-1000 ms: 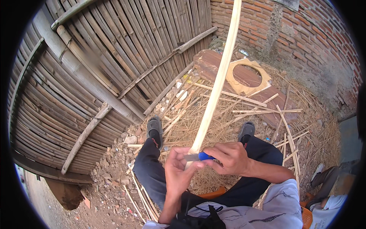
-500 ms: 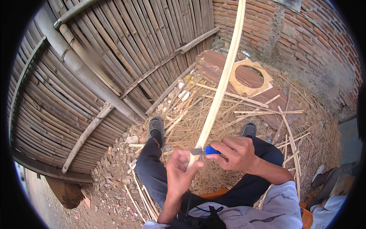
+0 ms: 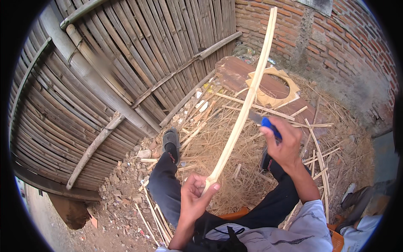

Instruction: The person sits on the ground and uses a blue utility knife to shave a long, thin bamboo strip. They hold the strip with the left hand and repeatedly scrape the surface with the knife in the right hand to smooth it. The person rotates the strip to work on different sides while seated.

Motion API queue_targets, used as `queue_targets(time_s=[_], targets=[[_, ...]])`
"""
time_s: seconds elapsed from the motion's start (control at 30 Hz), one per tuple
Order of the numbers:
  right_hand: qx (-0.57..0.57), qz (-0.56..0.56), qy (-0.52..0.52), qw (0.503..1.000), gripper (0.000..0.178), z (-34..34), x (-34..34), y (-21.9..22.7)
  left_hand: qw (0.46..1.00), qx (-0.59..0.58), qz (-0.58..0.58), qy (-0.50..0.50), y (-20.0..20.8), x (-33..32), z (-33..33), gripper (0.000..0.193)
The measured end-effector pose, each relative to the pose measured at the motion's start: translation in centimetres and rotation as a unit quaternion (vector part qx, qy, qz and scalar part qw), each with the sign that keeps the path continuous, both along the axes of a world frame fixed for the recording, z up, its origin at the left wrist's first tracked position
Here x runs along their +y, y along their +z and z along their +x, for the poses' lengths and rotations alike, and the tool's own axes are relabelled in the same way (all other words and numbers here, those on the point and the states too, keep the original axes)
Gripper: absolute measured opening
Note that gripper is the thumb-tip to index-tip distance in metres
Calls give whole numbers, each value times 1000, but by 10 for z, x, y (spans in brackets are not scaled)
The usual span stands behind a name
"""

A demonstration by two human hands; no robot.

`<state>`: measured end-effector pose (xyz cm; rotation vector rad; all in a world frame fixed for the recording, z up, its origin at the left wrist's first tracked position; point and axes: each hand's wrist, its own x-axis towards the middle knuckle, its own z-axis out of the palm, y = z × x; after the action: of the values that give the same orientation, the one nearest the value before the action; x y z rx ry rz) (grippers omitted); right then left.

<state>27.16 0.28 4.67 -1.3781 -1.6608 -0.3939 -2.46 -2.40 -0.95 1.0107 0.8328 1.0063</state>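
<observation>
Left hand (image 3: pixel 195 194) pinches the lower end of a long pale strip (image 3: pixel 240 122) between thumb and fingers. Right hand (image 3: pixel 286 145) is closed around the blue handle of a knife (image 3: pixel 272 127), to the right of the strip at about its middle length. The knife's grey blade points at the strip's right edge; whether the two touch cannot be determined. The hands are well apart from each other.

The strip is raised in front of the person, slightly bowed, its upper end farther away and leaning right. Its surface is light, with lengthwise lines. A thin curl shows at its left edge; whether it is attached cannot be determined.

Beyond the strip, and partly covered by it in view, a reddish-brown board (image 3: pixel 228 68) lies on the ground. On that board, just right of the strip, rests a pale panel (image 3: pixel 265 100) with a large round opening and a jagged outline. Beneath the strip the ground carries dry, straw-like shavings (image 3: pixel 224 136). Loose narrow slats (image 3: pixel 321 164) lie crossed to the right of the strip; stones (image 3: pixel 145 153) lie to its left. A bamboo fence (image 3: pixel 176 42) stands left of the strip, a brick wall (image 3: pixel 342 46) right of it. Far right of the strip, another person's leg (image 3: pixel 357 205) is partly visible.
</observation>
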Motion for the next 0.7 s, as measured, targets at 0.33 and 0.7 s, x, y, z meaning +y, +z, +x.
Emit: queue_targets(time_s=[0.33,0.7], targets=[[-15,-69,156,985,30,-30,-16,-25,995,37,71,57,0,8,0,34],[-60,-96,243,963,31,-59,-27,-31,995,-17,98,32,14,9,20,46]])
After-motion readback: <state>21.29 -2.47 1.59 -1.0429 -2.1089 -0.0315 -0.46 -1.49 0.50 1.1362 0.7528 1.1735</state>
